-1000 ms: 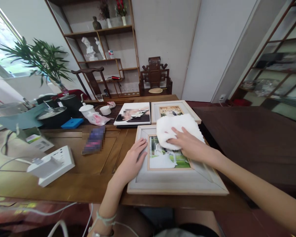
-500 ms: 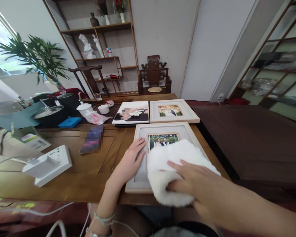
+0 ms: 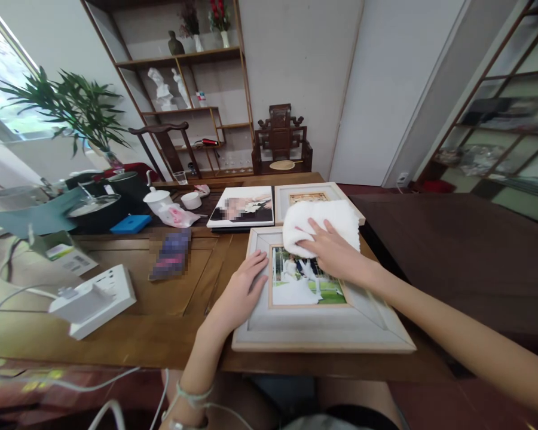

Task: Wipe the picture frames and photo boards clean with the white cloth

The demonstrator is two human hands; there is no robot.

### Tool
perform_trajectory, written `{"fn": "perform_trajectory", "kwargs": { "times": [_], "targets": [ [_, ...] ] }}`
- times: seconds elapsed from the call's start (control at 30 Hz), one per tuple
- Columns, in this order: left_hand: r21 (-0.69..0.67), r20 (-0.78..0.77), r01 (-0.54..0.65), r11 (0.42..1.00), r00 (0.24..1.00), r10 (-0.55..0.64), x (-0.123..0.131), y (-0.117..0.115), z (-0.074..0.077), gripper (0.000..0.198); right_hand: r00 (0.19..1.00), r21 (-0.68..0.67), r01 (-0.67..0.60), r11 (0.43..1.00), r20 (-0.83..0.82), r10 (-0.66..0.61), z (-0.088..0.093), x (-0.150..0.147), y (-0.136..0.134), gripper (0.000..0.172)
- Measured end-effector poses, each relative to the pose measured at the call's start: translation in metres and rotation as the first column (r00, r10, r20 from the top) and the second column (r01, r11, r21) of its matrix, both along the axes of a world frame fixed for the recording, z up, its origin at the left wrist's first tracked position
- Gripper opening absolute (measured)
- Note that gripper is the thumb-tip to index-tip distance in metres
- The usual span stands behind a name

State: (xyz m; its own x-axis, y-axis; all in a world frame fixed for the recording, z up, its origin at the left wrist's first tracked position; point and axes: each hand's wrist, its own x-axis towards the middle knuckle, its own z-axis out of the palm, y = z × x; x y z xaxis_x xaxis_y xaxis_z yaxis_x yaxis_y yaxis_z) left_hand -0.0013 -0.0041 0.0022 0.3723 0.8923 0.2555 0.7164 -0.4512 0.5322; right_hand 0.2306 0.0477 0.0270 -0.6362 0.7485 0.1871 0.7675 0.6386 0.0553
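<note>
A wide, pale picture frame (image 3: 314, 333) lies face up at the table's front edge, holding a wedding photo (image 3: 302, 286). My left hand (image 3: 241, 294) rests flat on its left border, fingers stretched out and holding nothing. A fluffy white cloth (image 3: 307, 216) covers the frame's far edge and the top of the photo. It also overlaps a second pale frame (image 3: 352, 212) lying behind. My right hand (image 3: 334, 248) presses on this cloth from the right, with some fingers tucked into its folds. The cloth hides part of both pictures.
Left of the second frame lies a white-edged photo panel (image 3: 244, 206). Further left on the wooden table (image 3: 161, 328) are a white power strip (image 3: 101, 304), a blue box (image 3: 131, 224), a white teapot (image 3: 156, 200) and a dark pot (image 3: 94, 212). A dark table (image 3: 457, 257) stands on the right.
My right hand has slid the cloth away from me, from the frame's lower right to its far edge, uncovering most of the photo. The left hand stays on the left border.
</note>
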Motion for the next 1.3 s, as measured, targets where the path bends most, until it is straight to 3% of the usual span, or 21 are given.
{"fn": "perform_trajectory", "kwargs": {
  "times": [0.1, 0.27, 0.4, 0.47, 0.57, 0.67, 0.83, 0.93, 1.0, 1.13, 1.3],
  "targets": [
    [0.01, 0.0, 0.001, 1.0, 1.0, -0.001, 0.0, 0.001, -0.001, 0.039, 0.993, -0.126, -0.114, 0.985, 0.024, 0.118, 0.006, -0.005, -0.024, 0.071],
    [0.03, -0.016, 0.008, 1.0, 1.0, -0.007, 0.0, 0.002, -0.003, 0.039, 0.952, -0.27, -0.291, 0.918, 0.016, 0.307, 0.014, -0.011, -0.093, 0.057],
    [0.026, -0.023, 0.006, 1.0, 1.0, -0.005, 0.0, 0.002, -0.003, 0.039, 0.919, -0.265, -0.387, 0.883, -0.031, 0.394, 0.017, -0.013, -0.132, 0.03],
    [0.017, -0.03, 0.003, 1.0, 1.0, -0.002, 0.0, 0.002, -0.003, 0.04, 0.901, -0.256, -0.43, 0.865, -0.067, 0.428, 0.023, -0.013, -0.137, 0.027],
    [0.007, -0.034, 0.001, 1.0, 0.999, -0.001, 0.0, 0.001, -0.002, 0.041, 0.908, -0.331, -0.418, 0.846, -0.117, 0.403, 0.032, -0.009, -0.128, 0.044],
    [0.006, -0.018, 0.012, 1.0, 1.0, -0.011, 0.001, 0.001, 0.0, 0.04, 0.932, -0.35, -0.361, 0.864, -0.159, 0.325, 0.028, -0.002, -0.103, 0.062],
    [0.014, -0.001, -0.001, 1.0, 1.0, 0.001, 0.001, -0.001, 0.002, 0.039, 0.97, -0.057, -0.243, 0.968, -0.033, 0.242, 0.004, 0.01, -0.045, 0.067],
    [0.005, -0.011, -0.01, 1.0, 1.0, 0.01, 0.001, -0.001, 0.002, 0.04, 0.985, 0.144, -0.172, 0.975, 0.055, 0.166, 0.001, 0.01, -0.013, 0.065],
    [0.001, -0.01, -0.008, 1.0, 1.0, 0.008, 0.001, -0.001, 0.002, 0.041, 0.988, 0.195, -0.14, 0.971, 0.094, 0.124, 0.001, 0.006, 0.0, 0.063],
    [0.005, 0.029, -0.007, 1.0, 1.0, 0.007, 0.001, -0.003, 0.003, 0.039, 0.981, 0.076, -0.138, 0.988, 0.148, 0.125, 0.003, -0.012, -0.004, 0.062],
    [0.005, 0.049, -0.006, 1.0, 0.999, 0.006, 0.001, -0.003, 0.002, 0.04, 0.957, -0.118, -0.237, 0.964, 0.143, 0.252, 0.008, -0.026, -0.053, 0.052]
  ]
}}
